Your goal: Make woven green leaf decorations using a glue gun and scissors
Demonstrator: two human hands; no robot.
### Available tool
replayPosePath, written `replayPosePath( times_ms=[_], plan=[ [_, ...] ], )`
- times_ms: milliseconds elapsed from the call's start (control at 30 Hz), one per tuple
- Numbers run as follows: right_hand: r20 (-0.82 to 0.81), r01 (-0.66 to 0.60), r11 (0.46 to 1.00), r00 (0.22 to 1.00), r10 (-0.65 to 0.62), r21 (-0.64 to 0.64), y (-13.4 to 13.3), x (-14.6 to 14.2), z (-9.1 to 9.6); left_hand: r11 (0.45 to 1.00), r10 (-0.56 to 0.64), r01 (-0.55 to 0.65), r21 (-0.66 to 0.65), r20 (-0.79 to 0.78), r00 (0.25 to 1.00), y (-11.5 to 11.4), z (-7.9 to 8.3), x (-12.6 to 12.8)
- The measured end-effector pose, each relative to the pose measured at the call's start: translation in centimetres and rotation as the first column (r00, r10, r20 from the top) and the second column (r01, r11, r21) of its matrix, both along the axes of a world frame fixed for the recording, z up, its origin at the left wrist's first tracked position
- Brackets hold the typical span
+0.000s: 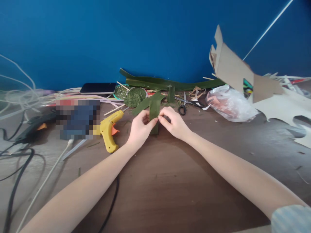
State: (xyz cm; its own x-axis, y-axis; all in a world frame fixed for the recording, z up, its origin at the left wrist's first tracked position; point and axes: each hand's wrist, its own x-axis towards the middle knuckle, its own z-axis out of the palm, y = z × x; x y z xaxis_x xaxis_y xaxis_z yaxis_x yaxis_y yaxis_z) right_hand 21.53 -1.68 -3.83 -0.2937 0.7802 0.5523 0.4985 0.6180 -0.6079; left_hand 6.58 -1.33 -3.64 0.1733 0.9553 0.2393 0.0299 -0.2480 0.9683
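A flat green leaf strip (155, 108) stands upright between my hands above the brown table. My left hand (142, 126) pinches it from the left, thumb across its front. From the right, my right hand (173, 122) closes thumb and forefinger at the strip's right edge. The strip's lower end shows below my fingertips. Just behind it lie another cut leaf piece (144, 105) and a shorter leaf piece (171, 94). Black-handled scissors (182, 108) rest beyond my right hand. A yellow glue gun (108, 129) lies left of my left hand.
Long green leaves (175, 84) run along the blue wall. Woven green discs (135, 97) and a dark phone (97, 88) sit back left. Cables (29, 161) cross the left side. A plastic bag (230, 105) and cut cardboard (234, 68) stand at the right.
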Motion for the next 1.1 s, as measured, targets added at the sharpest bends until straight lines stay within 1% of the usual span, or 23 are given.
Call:
replayPosePath(
  times_ms=[100, 233, 400, 533, 767, 1100],
  plan=[
    [-0.004, 0.001, 1.0, 1.0, -0.001, 0.01, -0.06, -0.04, 0.03, 1.0, 0.023, -0.023, 0.006, -0.055, 0.998, 0.0, 0.1, -0.08],
    [-0.005, 0.006, 1.0, 1.0, -0.006, 0.019, -0.02, -0.05, -0.03, 1.0, 0.026, -0.025, 0.014, -0.104, 0.994, 0.03, 0.04, -0.14],
    [-0.008, 0.0, 0.999, 1.0, 0.0, 0.044, -0.02, -0.03, -0.08, 1.0, 0.003, -0.001, 0.022, -0.118, 0.993, 0.03, -0.16, -0.16],
    [0.011, 0.006, 0.999, 1.0, -0.006, 0.034, -0.13, -0.1, 0.04, 1.0, 0.015, -0.012, 0.024, -0.144, 0.989, -0.03, -0.12, -0.14],
    [0.02, 0.029, 0.999, 0.999, -0.03, 0.017, -0.12, -0.22, 0.19, 1.0, 0.024, -0.023, 0.012, -0.109, 0.994, -0.02, -0.01, 0.03],
    [0.006, 0.011, 1.0, 1.0, -0.011, 0.007, -0.14, -0.26, -0.09, 1.0, 0.018, -0.018, -0.003, -0.081, 0.997, 0.17, -0.21, 0.1]
  ],
)
